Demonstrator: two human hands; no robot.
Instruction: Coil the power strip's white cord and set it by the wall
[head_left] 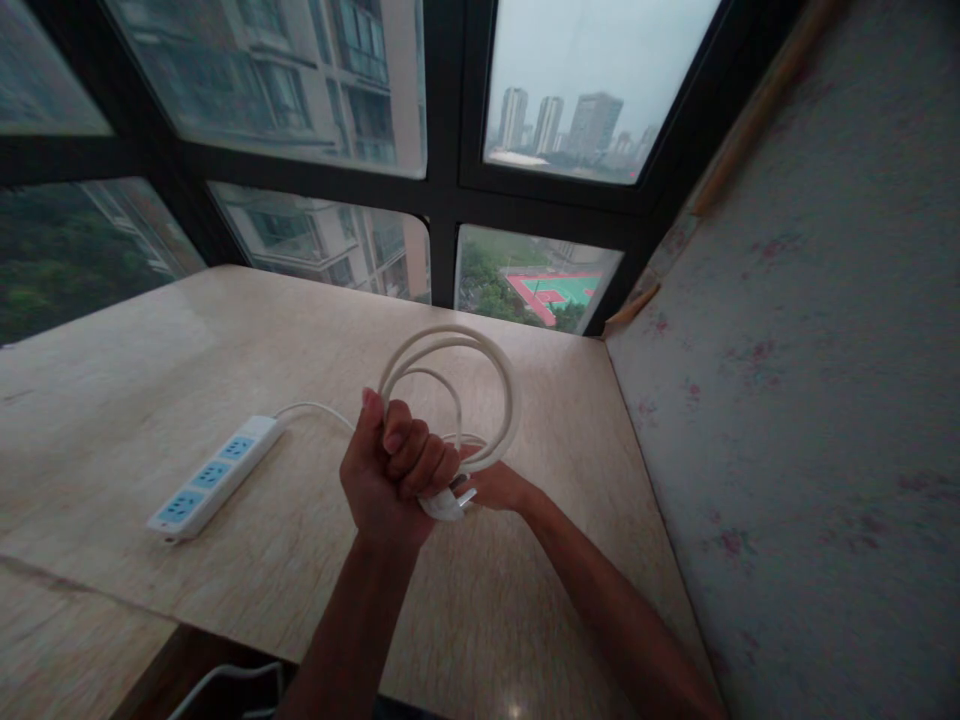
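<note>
My left hand point(397, 462) is closed in a fist around a looped white power cord point(512, 395), raised over the tabletop. The loops stand up above the fist and lean to the right. A white plug point(444, 503) with metal prongs sticks out below the curled fingers. Behind the plug and the lower loops is my right hand point(495, 485); its fingers are mostly hidden, so its grip does not show. From the left hand the cord runs left to a white power strip point(214, 480) with blue socket faces, lying at a slant on the table.
The beige marble-patterned tabletop point(300, 560) reaches back to dark window frames point(444, 200). A flower-patterned wall point(787, 430) bounds the right side. At the lower left, a dark gap below the table edge holds a white bent tube or cable point(225, 672).
</note>
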